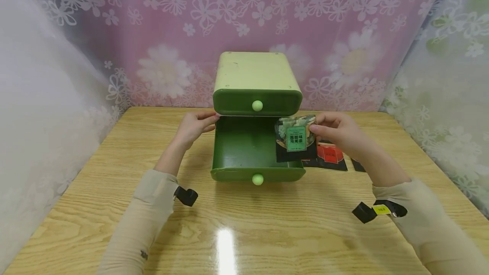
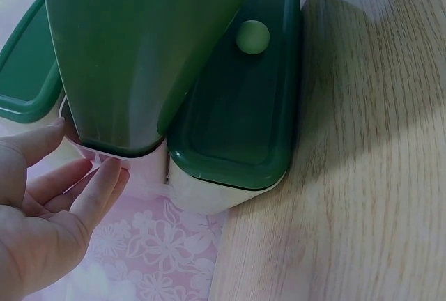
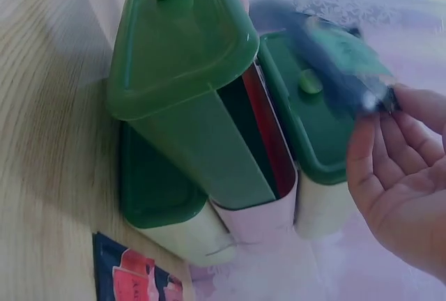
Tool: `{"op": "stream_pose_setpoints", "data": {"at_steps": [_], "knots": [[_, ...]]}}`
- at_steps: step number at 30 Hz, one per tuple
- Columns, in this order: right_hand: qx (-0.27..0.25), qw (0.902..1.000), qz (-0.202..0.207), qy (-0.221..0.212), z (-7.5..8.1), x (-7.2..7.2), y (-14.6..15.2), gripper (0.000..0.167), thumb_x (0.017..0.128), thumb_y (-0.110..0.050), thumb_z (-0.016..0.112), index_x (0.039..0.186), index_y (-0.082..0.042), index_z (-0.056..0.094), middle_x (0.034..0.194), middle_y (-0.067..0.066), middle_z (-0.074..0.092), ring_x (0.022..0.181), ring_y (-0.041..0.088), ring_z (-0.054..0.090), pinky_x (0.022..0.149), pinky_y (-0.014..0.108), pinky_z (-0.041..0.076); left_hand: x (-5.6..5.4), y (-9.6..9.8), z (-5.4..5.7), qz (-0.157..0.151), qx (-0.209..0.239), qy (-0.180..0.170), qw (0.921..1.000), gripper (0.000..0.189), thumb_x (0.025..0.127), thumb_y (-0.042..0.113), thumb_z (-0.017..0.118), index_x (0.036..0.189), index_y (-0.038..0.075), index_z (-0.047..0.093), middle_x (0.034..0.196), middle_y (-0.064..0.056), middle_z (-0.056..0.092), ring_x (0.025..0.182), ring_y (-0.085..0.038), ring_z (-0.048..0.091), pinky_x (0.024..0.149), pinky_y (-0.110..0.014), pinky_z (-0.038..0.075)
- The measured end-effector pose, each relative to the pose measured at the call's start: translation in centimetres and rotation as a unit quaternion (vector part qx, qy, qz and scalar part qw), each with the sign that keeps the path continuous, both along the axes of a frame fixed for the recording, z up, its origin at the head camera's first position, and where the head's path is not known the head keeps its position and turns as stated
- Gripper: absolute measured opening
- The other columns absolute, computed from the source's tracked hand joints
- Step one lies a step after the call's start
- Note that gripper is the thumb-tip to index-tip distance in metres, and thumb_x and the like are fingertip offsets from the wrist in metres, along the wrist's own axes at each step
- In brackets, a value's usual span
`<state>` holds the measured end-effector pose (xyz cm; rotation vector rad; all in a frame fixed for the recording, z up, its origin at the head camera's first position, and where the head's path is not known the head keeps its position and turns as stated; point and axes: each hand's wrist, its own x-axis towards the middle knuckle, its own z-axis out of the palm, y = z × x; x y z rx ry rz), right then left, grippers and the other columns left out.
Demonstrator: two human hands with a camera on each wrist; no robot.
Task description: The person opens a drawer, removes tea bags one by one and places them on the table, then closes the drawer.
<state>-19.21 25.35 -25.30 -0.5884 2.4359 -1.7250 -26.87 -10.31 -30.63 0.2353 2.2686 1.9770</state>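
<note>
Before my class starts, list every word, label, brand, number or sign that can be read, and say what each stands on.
"乌龙茶": lower large line on the green-labelled packet in the right hand.
Line above: ends in "味"; its other characters are unclear.
That label's small print: too small to read.
Red-labelled packet on the table: writing too blurred to read.
Yellow tag on the black strap: marks too small to read.

A dark, green-labelled sachet [image 1: 296, 138], pinched by the right hand [image 1: 340, 133], near a cabinet's [image 1: 254, 71] pulled-open green drawer [image 1: 244, 143]; the left hand [image 1: 192, 128] touches the cabinet.
</note>
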Motion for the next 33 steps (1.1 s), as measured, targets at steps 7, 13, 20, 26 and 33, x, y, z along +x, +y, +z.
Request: {"op": "stream_pose_setpoints", "data": {"at_steps": [7,13,20,26,33], "knots": [[-0.087,0.9951,-0.032,-0.036,-1.0,0.5,1.8,0.011,0.093,-0.006,0.056,0.087,-0.013,0.063,0.084,-0.005,0.059,0.074,0.009,0.056,0.068,0.020,0.054,0.0,0.2,-0.1,0.003,0.007,-0.006,1.0000,0.040,0.093,0.013,0.059,0.127,-0.007,0.052,0.133,-0.017,0.049,0.117,-0.028,0.052,0.096,-0.036,0.048],[-0.146,0.9866,-0.047,-0.054,-2.2,1.2,4.0,0.009,0.095,-0.012,0.055,0.089,-0.010,0.061,0.075,-0.003,0.051,0.055,0.012,0.039,0.042,0.032,0.017,-0.1,0.2,-0.1,0.005,0.002,-0.004,1.0000,0.040,0.093,0.013,0.057,0.128,-0.006,0.052,0.131,-0.018,0.051,0.117,-0.027,0.052,0.094,-0.034,0.049],[-0.140,0.9832,-0.097,-0.066,-4.8,1.3,5.9,0.010,0.095,-0.015,0.056,0.087,-0.010,0.059,0.076,-0.003,0.044,0.056,0.013,0.030,0.050,0.029,0.028,-0.2,0.1,0.0,0.001,-0.008,0.002,1.0000,0.041,0.094,0.015,0.057,0.129,-0.006,0.051,0.132,-0.018,0.050,0.117,-0.027,0.053,0.094,-0.033,0.049],[-0.032,0.9869,-0.134,-0.084,-6.7,1.5,6.7,0.013,0.095,-0.023,0.056,0.086,-0.014,0.061,0.065,-0.005,0.043,0.051,0.013,0.030,0.050,0.037,0.017,-0.1,0.0,-0.1,-0.001,-0.009,0.004,1.0000,0.041,0.094,0.015,0.057,0.129,-0.007,0.051,0.131,-0.018,0.050,0.117,-0.027,0.052,0.092,-0.031,0.050],[0.040,0.9800,-0.078,-0.179,-8.8,1.7,6.0,0.019,0.094,-0.021,0.058,0.098,-0.003,0.055,0.073,-0.001,0.050,0.055,0.011,0.040,0.046,0.032,0.032,-0.1,-0.1,-0.1,-0.002,-0.003,0.006,1.0000,0.042,0.094,0.014,0.057,0.129,-0.007,0.050,0.132,-0.018,0.050,0.118,-0.027,0.052,0.091,-0.030,0.051]]}}
